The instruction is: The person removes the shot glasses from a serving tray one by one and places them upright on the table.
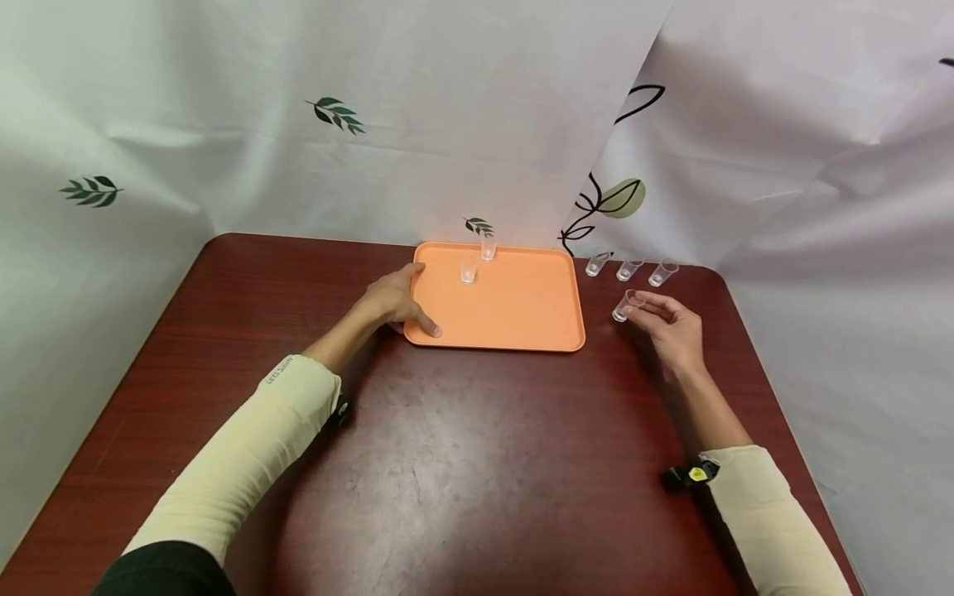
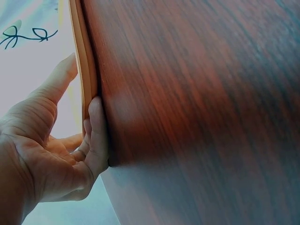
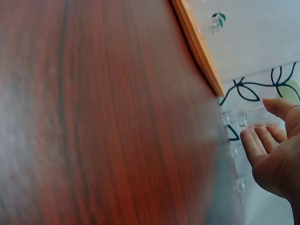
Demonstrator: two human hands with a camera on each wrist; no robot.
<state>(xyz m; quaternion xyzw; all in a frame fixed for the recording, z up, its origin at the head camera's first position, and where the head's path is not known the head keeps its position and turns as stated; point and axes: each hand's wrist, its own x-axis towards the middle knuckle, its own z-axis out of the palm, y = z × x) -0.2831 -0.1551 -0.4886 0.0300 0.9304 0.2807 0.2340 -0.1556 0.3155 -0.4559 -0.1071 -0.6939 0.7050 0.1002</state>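
Left hand: it grips the orange tray at its left side; in the head view the left hand (image 1: 397,300) has the thumb on top of the rim, and in the left wrist view the other fingers bend against the outer side of this rim.
Orange tray: the orange tray (image 1: 514,319) lies on the table (image 1: 462,463), near its far edge, between the two hands.
Cups on tray: two small clear cups stand upright there, the nearer cup (image 1: 468,271) and, just behind it to the right, the farther cup (image 1: 488,250).
Right hand: the right hand (image 1: 676,335) pinches one clear cup between its thumb and fingers.
Held cup: the held cup (image 1: 622,309) is to the right of the tray and apart from it; whether its base touches the table, I cannot tell.
Row of cups: three more clear cups, the left one (image 1: 597,264), the middle one (image 1: 629,270) and the right one (image 1: 662,273), stand behind the held cup, near the far edge.
Sleeves: both forearms wear pale sleeves (image 1: 246,447).
Backdrop: a whitish cloth (image 1: 447,66) with printed leaves hangs behind the table.
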